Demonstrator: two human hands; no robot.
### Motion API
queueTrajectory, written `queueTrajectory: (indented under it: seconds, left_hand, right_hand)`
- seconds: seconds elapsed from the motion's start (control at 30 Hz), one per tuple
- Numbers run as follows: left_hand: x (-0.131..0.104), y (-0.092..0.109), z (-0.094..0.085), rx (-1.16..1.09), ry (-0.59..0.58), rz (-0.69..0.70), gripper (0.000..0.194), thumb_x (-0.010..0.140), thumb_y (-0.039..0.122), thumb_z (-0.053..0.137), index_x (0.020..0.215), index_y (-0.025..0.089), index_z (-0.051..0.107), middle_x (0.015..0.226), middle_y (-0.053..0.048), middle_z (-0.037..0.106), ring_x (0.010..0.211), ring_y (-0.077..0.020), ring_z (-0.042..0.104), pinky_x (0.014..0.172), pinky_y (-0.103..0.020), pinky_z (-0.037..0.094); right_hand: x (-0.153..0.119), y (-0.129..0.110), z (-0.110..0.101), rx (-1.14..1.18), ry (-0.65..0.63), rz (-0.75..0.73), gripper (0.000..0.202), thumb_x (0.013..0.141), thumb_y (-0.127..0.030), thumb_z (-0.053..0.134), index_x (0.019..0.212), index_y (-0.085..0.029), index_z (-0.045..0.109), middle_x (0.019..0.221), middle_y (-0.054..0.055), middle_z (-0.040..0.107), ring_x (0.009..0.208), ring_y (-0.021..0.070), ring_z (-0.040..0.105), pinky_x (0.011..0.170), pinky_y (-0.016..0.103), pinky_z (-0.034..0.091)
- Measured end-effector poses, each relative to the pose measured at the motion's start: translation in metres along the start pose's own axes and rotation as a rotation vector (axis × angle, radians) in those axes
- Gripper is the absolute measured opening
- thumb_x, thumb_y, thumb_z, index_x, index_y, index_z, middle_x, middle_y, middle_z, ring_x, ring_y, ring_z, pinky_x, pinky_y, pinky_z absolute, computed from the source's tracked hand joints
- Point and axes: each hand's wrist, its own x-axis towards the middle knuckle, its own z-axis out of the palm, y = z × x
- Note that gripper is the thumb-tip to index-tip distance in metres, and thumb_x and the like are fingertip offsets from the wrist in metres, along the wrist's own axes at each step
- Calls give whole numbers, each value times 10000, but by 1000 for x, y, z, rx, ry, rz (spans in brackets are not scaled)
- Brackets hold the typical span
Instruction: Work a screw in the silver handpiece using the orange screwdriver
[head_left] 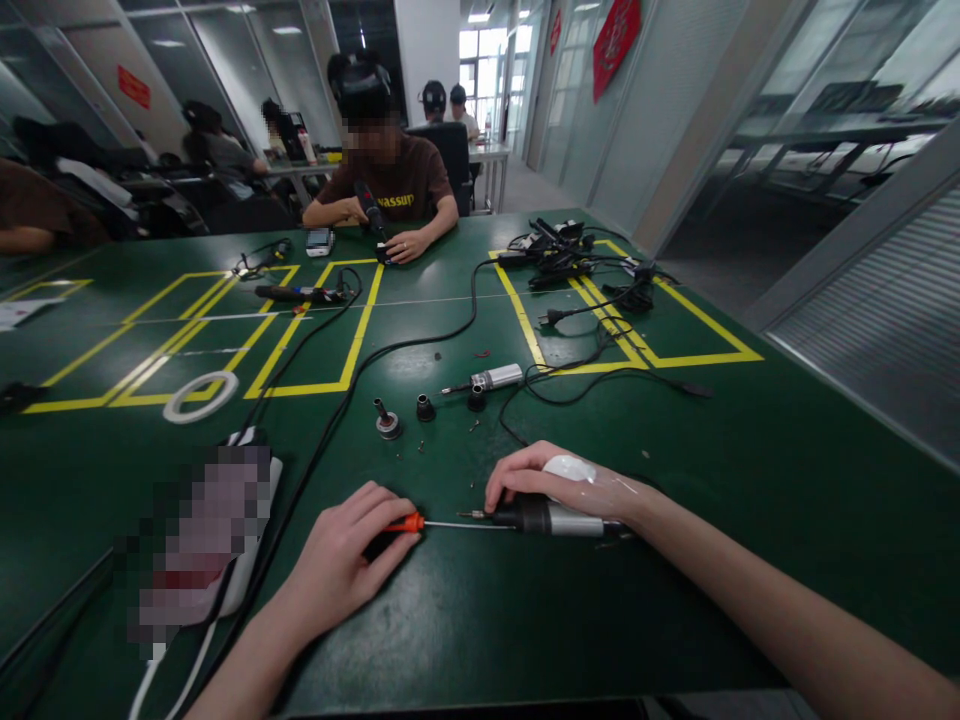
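Note:
My left hand (349,550) is closed around the orange handle of a screwdriver (409,523), whose thin metal shaft points right and lies low along the table. My right hand (544,478) curls its fingers onto the black front end of a black-and-silver electric screwdriver (574,519), which lies on its side with a thin tip pointing left. The screwdriver's shaft end meets or passes beside this tool's black part; which one I cannot tell. A white patch (570,469) covers part of my right hand.
Beyond my hands lie a silver tool (499,377), a black cone-shaped part (425,407), a round-based part (388,424) and several screws. A white tape ring (201,398) and a phone-like blurred slab (255,540) are left. Cables (559,250) are piled back right. A co-worker (405,170) sits opposite.

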Motion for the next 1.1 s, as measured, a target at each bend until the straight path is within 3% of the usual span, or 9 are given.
queueTrajectory:
  seconds: [0.43,0.63,1.1]
  left_hand:
    - [1,-1,2,0,3,22,181,1081,242,561,1097,202,737,901,-43,751,780,-161,703,678,-234,559]
    - [-1,3,1,-30,-7,-28,151,996,210,647,1138,200,698,930,-46,738,805,-172,715,696,-247,561]
    - [0,-1,1,-4,-7,9,156,1055,247,599,1107,198,738,914,-65,763,791,-180,703,694,-263,571]
  right_hand:
    - [-1,-1,0,7,1,-1,460,1002,-545,613,942,-141,823,1028,105,803,963,218,708,940,328,532]
    - [-1,1,0,1,-5,-7,451,1010,-531,606,950,-139,823,1031,104,803,976,217,714,942,320,534]
    - [-2,-2,0,-3,-3,2,421,1007,-505,606,954,-152,828,1047,99,809,1001,228,718,951,339,541]
